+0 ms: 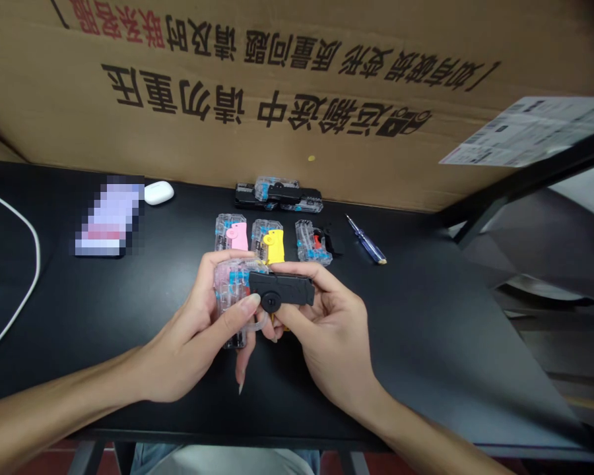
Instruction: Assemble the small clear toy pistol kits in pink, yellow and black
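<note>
Clear cartridge at lower centre, clasped in the left hand, black clip pinched on by the right hand; three cartridges with coloured clips already lying on the worktop beyond.

A large cardboard sheet printed with upside-down Chinese characters rises behind the black table, with a printed paper on it beside a dark metal bar, above a reddish floor.
</note>
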`<state>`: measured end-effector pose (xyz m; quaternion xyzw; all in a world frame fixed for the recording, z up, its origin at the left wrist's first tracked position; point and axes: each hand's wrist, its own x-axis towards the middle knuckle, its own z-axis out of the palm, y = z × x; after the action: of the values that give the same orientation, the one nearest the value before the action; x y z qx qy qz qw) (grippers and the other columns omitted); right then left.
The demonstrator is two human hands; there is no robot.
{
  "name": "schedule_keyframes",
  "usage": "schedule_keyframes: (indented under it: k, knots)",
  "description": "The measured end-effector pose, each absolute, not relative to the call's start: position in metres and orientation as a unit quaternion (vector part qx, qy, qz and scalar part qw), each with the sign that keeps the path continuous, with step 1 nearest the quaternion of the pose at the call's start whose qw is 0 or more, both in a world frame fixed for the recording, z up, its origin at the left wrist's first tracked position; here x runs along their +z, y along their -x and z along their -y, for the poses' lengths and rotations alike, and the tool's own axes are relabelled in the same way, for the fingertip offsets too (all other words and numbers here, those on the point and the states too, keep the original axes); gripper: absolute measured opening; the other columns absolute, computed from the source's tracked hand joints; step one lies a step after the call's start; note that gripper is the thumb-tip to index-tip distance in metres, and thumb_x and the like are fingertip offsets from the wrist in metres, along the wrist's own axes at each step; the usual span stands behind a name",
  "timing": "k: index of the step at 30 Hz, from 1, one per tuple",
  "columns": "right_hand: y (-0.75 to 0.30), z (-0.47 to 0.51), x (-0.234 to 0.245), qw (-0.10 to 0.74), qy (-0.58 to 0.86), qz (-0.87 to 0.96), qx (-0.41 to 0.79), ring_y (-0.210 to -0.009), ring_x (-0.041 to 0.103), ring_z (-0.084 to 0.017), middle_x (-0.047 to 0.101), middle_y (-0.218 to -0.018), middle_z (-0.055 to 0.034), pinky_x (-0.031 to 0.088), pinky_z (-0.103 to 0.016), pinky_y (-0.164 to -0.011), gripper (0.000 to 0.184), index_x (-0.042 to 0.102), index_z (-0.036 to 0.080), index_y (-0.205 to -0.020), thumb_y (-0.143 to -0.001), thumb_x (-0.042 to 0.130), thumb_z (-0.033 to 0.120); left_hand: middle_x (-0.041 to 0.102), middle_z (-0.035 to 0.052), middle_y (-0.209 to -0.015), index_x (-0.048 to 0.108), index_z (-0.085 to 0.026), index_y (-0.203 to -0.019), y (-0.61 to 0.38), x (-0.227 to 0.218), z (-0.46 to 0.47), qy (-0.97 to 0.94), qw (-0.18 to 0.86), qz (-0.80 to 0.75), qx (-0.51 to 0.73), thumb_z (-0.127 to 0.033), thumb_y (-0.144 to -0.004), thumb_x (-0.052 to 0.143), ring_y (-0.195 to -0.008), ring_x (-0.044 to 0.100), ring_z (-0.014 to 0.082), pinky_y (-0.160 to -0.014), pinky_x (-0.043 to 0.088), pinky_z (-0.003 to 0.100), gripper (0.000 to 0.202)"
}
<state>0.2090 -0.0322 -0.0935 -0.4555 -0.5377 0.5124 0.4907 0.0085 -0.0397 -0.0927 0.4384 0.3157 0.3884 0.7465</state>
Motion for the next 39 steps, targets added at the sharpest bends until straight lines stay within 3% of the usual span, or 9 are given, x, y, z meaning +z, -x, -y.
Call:
schedule_keyframes:
  k: [7, 11, 21, 29, 35, 39]
  knots:
    - [-0.204, 0.037, -0.09, 0.521, 0.444, 0.482, 0.547, -0.05, 0.072, -0.016, 0.073, -0.07, 0.0067, 0.068, -0.03, -0.05, 0.036, 0.076, 0.028, -0.116, -0.089, 0.074, 0.006, 0.076, -0.0008, -0.102, 0.035, -0.038, -0.157, -0.009, -0.091, 0.045, -0.457, 0.735, -0.316, 0.389, -0.039, -0.121, 0.06, -0.062, 0.072, 0.0117, -0.061, 0.065, 0.025, 0.044]
    - [-0.206, 0.035, -0.09, 0.51, 0.441, 0.501, 0.542, -0.051, 0.074, -0.017, 0.074, -0.07, 0.0062, 0.068, -0.031, -0.049, 0.037, 0.074, 0.029, -0.119, -0.091, 0.074, 0.006, 0.076, 0.0, -0.104, 0.04, -0.036, -0.155, -0.008, -0.086, 0.044, -0.488, 0.713, -0.317, 0.393, -0.039, -0.121, 0.059, -0.068, 0.073, 0.0117, -0.069, 0.066, 0.027, 0.039]
    - [-0.211, 0.031, -0.089, 0.522, 0.443, 0.562, 0.464, -0.062, 0.081, -0.018, 0.083, -0.086, 0.0021, 0.073, -0.03, -0.056, 0.038, 0.078, 0.029, -0.119, -0.093, 0.074, 0.002, 0.072, -0.0004, -0.109, 0.039, -0.04, -0.161, -0.002, -0.087, 0.041, -0.528, 0.677, -0.353, 0.37, -0.043, -0.122, 0.059, -0.078, 0.066, 0.0115, -0.071, 0.064, 0.022, 0.044]
    - [-0.216, 0.029, -0.09, 0.516, 0.425, 0.567, 0.481, -0.059, 0.078, -0.017, 0.084, -0.092, 0.0017, 0.07, -0.03, -0.053, 0.036, 0.079, 0.03, -0.12, -0.094, 0.08, 0.006, 0.071, -0.0011, -0.102, 0.039, -0.033, -0.153, -0.007, -0.08, 0.034, -0.444, 0.769, -0.266, 0.376, -0.043, -0.122, 0.058, -0.066, 0.061, 0.0073, -0.061, 0.056, 0.019, 0.038]
    - [-0.225, 0.024, -0.093, 0.517, 0.401, 0.61, 0.448, -0.067, 0.079, -0.014, 0.085, -0.102, 0.0021, 0.069, -0.024, -0.058, 0.043, 0.081, 0.031, -0.121, -0.091, 0.082, 0.0, 0.073, 0.0006, -0.105, 0.039, -0.031, -0.156, -0.005, -0.081, 0.034, -0.464, 0.758, -0.273, 0.368, -0.041, -0.122, 0.057, -0.068, 0.061, 0.0076, -0.064, 0.056, 0.021, 0.039]
    - [-0.235, 0.018, -0.096, 0.476, 0.402, 0.674, 0.398, -0.089, 0.084, -0.018, 0.085, -0.111, 0.0002, 0.071, -0.028, -0.078, 0.043, 0.08, 0.033, -0.131, -0.097, 0.085, 0.006, 0.073, -0.0007, -0.106, 0.043, -0.033, -0.156, -0.004, -0.084, 0.034, -0.475, 0.738, -0.303, 0.371, -0.043, -0.122, 0.058, -0.07, 0.062, 0.0076, -0.068, 0.058, 0.022, 0.039]
